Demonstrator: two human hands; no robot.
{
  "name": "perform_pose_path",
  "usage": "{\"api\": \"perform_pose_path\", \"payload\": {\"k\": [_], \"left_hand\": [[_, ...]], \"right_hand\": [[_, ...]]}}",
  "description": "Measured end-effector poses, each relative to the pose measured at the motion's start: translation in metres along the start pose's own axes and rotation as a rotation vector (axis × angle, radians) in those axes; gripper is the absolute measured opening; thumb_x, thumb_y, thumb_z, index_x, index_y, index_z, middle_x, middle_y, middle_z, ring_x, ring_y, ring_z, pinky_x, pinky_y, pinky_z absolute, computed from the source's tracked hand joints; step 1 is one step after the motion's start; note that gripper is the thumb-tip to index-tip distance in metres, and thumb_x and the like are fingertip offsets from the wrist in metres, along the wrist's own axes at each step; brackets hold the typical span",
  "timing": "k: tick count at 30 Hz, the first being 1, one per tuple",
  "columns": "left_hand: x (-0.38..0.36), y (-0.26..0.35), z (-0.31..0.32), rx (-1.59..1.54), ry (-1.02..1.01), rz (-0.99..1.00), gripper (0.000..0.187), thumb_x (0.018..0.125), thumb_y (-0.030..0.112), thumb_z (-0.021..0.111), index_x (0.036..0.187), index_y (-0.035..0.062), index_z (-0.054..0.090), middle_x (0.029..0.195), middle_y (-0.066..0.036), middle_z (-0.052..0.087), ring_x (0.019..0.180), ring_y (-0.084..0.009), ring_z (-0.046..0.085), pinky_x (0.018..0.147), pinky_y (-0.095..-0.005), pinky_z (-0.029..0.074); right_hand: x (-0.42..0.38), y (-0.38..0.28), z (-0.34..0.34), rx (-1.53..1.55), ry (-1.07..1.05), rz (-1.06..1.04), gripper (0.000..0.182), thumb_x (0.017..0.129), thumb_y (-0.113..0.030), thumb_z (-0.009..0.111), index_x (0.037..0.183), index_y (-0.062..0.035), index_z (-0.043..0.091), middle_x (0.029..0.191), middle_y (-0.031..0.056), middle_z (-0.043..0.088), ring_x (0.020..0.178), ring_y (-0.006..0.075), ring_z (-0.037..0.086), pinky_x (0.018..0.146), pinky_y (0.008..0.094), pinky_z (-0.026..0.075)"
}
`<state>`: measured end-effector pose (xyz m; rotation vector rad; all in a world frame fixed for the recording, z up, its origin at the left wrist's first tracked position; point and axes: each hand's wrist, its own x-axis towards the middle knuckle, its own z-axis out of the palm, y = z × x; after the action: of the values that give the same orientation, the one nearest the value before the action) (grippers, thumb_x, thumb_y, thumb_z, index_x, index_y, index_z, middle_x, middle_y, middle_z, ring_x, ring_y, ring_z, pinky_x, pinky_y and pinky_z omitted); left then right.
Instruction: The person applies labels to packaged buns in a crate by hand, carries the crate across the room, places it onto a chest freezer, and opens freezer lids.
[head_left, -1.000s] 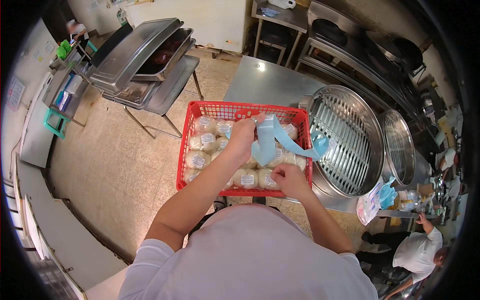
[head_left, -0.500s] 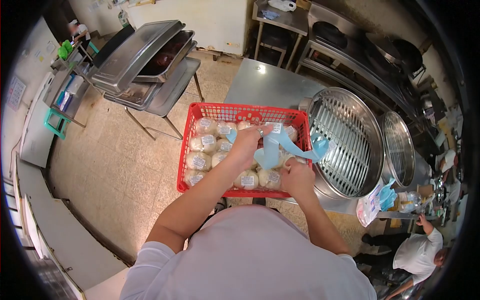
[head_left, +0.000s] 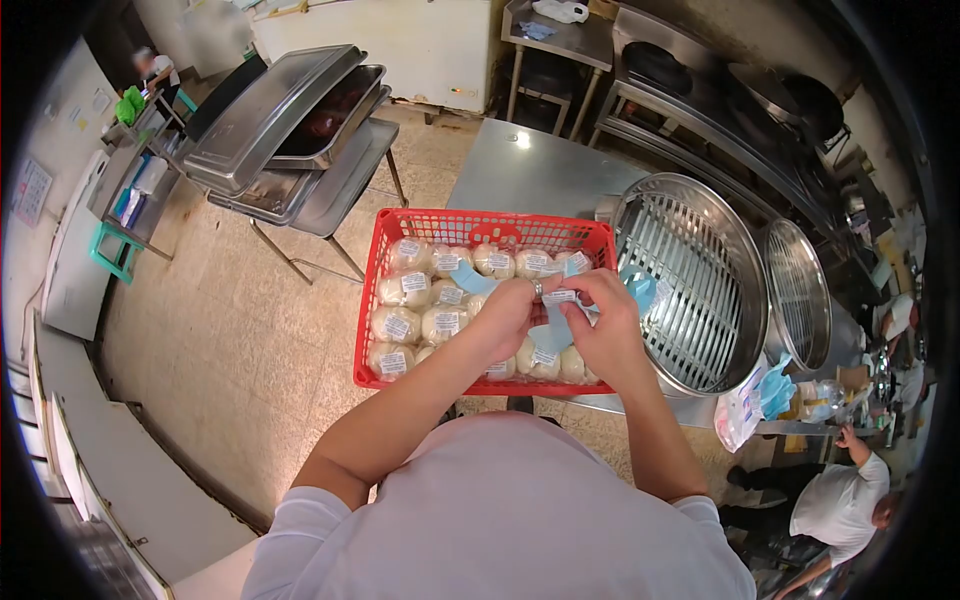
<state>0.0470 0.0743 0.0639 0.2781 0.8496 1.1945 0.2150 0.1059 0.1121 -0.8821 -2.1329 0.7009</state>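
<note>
Over a red plastic basket [head_left: 364, 330], my left hand [head_left: 508, 318] is closed around a light blue strip of label backing [head_left: 470, 278]. The strip trails out on both sides of that hand, and part hangs below it. My right hand [head_left: 610, 325] meets it, thumb and fingers pinching a small white label [head_left: 560, 297] on the strip. Beneath both hands, round white buns [head_left: 443, 322] in clear wrap fill the basket in rows. Most visible buns carry a printed white label; my hands cover several of them.
The basket sits at the edge of a steel table [head_left: 520, 165]. To its right are a large round steamer tray [head_left: 690, 290] and a second steamer [head_left: 797, 295]. Lidded metal pans [head_left: 275, 130] stand on a stand at left. A co-worker [head_left: 840, 510] is at lower right.
My right hand has moved up from the lower-right buns to the strip and now pinches a label. The left hand has shifted slightly right and lower, uncovering buns in the back row.
</note>
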Motion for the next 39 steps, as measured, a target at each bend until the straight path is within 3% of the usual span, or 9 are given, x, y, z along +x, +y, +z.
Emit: {"api": "perform_pose_path", "payload": {"k": [2, 11, 17, 20, 23, 27, 28, 31, 39], "left_hand": [[0.005, -0.005, -0.005, 0.105, -0.007, 0.061, 0.025, 0.100, 0.023, 0.070, 0.116, 0.0043, 0.070, 0.112, -0.003, 0.070, 0.101, -0.0176, 0.062, 0.091, -0.0362, 0.046], [0.017, 0.001, 0.007, 0.199, 0.056, 0.115, 0.024, 0.101, 0.019, 0.066, 0.116, 0.0013, 0.070, 0.109, -0.008, 0.071, 0.100, -0.0187, 0.064, 0.091, -0.0381, 0.048], [0.026, 0.028, 0.039, 0.102, 0.098, 0.200, 0.029, 0.103, 0.025, 0.064, 0.118, 0.0010, 0.069, 0.108, -0.009, 0.072, 0.097, -0.0200, 0.067, 0.089, -0.0368, 0.051], [0.040, 0.060, 0.039, 0.083, 0.119, 0.324, 0.034, 0.106, 0.030, 0.062, 0.119, 0.0002, 0.069, 0.107, -0.009, 0.072, 0.097, -0.0203, 0.068, 0.090, -0.0368, 0.052], [0.031, 0.088, 0.049, 0.086, 0.113, 0.457, 0.037, 0.108, 0.033, 0.060, 0.120, -0.0003, 0.069, 0.107, -0.009, 0.073, 0.096, -0.0195, 0.068, 0.089, -0.0372, 0.053], [0.034, 0.091, 0.053, 0.165, 0.093, 0.539, 0.041, 0.106, 0.038, 0.065, 0.110, -0.0008, 0.076, 0.094, -0.006, 0.072, 0.081, -0.0137, 0.063, 0.074, -0.0314, 0.050], [0.036, 0.088, 0.052, 0.193, 0.097, 0.502, 0.039, 0.107, 0.036, 0.063, 0.113, -0.0011, 0.074, 0.098, -0.007, 0.072, 0.085, -0.0148, 0.064, 0.078, -0.0321, 0.051], [0.044, 0.075, 0.048, 0.266, 0.097, 0.409, 0.037, 0.109, 0.032, 0.060, 0.119, -0.0023, 0.070, 0.105, -0.008, 0.073, 0.093, -0.0168, 0.066, 0.085, -0.0329, 0.053], [0.048, 0.058, 0.032, 0.316, 0.089, 0.359, 0.038, 0.108, 0.035, 0.062, 0.117, -0.0010, 0.071, 0.099, -0.005, 0.072, 0.088, -0.0151, 0.066, 0.080, -0.0324, 0.051]], "right_hand": [[0.000, -0.006, 0.001, 0.023, 0.039, 0.060, 0.024, 0.079, 0.001, 0.080, 0.102, -0.0020, 0.072, 0.099, 0.0152, 0.068, 0.093, 0.0380, 0.065, 0.081, 0.0463, 0.054], [-0.001, 0.006, -0.006, -0.234, 0.181, -0.306, 0.021, 0.075, 0.005, 0.080, 0.092, -0.0057, 0.074, 0.096, 0.0101, 0.067, 0.088, 0.0322, 0.065, 0.074, 0.0412, 0.054], [-0.002, -0.008, -0.024, -0.087, 0.286, -0.396, 0.018, 0.079, 0.009, 0.075, 0.091, -0.0047, 0.073, 0.096, 0.0113, 0.067, 0.087, 0.0283, 0.065, 0.075, 0.0364, 0.053], [-0.002, 0.002, -0.039, 0.107, 0.364, -0.102, 0.012, 0.085, 0.006, 0.073, 0.094, -0.0016, 0.073, 0.090, 0.0114, 0.069, 0.080, 0.0232, 0.066, 0.072, 0.0342, 0.053], [-0.014, 0.030, -0.042, 0.191, 0.167, 0.465, 0.006, 0.090, 0.002, 0.072, 0.096, 0.0017, 0.073, 0.081, 0.0118, 0.070, 0.071, 0.0183, 0.065, 0.068, 0.0335, 0.053], [-0.039, 0.079, -0.020, 0.075, -0.006, 0.535, 0.006, 0.094, -0.002, 0.072, 0.096, 0.0039, 0.072, 0.075, 0.0032, 0.069, 0.066, 0.0072, 0.058, 0.059, 0.0271, 0.048], [-0.043, 0.090, -0.012, 0.019, -0.013, 0.575, 0.012, 0.088, -0.008, 0.075, 0.095, 0.0011, 0.073, 0.080, 0.0171, 0.075, 0.070, 0.0271, 0.073, 0.068, 0.0389, 0.057], [-0.049, 0.105, 0.002, -0.284, -0.090, 0.499, 0.011, 0.086, -0.012, 0.075, 0.091, -0.0017, 0.074, 0.086, 0.0206, 0.076, 0.081, 0.0381, 0.075, 0.076, 0.0472, 0.059], [-0.027, 0.097, -0.015, -0.376, -0.242, 0.656, 0.015, 0.081, -0.019, 0.079, 0.086, -0.0047, 0.077, 0.092, 0.0195, 0.077, 0.090, 0.0401, 0.075, 0.082, 0.0485, 0.060]]}}
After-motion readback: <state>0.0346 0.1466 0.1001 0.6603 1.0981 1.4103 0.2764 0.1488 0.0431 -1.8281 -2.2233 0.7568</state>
